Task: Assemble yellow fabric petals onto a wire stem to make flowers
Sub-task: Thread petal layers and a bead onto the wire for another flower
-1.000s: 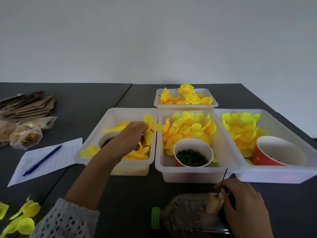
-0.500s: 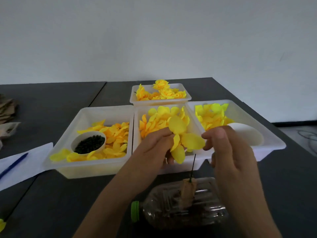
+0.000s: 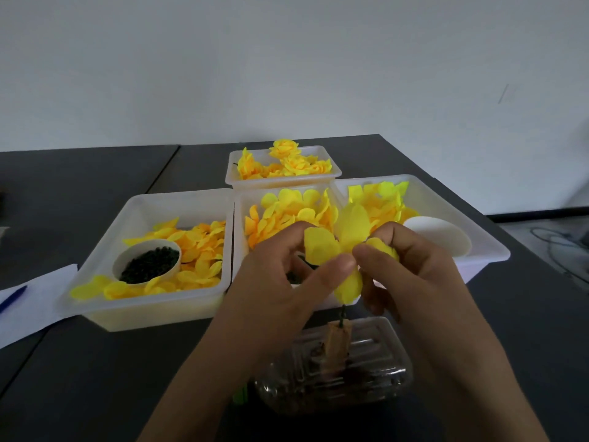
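Observation:
A yellow fabric petal piece [image 3: 345,237] with several lobes is pinched between both hands above a thin dark wire stem [image 3: 343,315]. My left hand [image 3: 280,279] grips its left side with thumb and fingers. On the right side, my right hand [image 3: 411,269] pinches it too. The stem stands upright in a tan plug on a clear plastic bottle [image 3: 331,368] lying on its side near me. The petal's lowest lobe hangs at the stem's top, which is hidden behind it.
Three white trays hold loose yellow petals: left [image 3: 146,311], middle [image 3: 242,218], right [image 3: 478,260]. A smaller tray [image 3: 283,181] at the back holds finished flowers. A cup of dark beads [image 3: 146,266] sits in the left tray. Paper and a blue pen [image 3: 12,298] lie far left.
My left hand carried a petal piece from the left tray to the middle. My right hand let go of the stem and rose to pinch the petal, which now sits lower over the wire.

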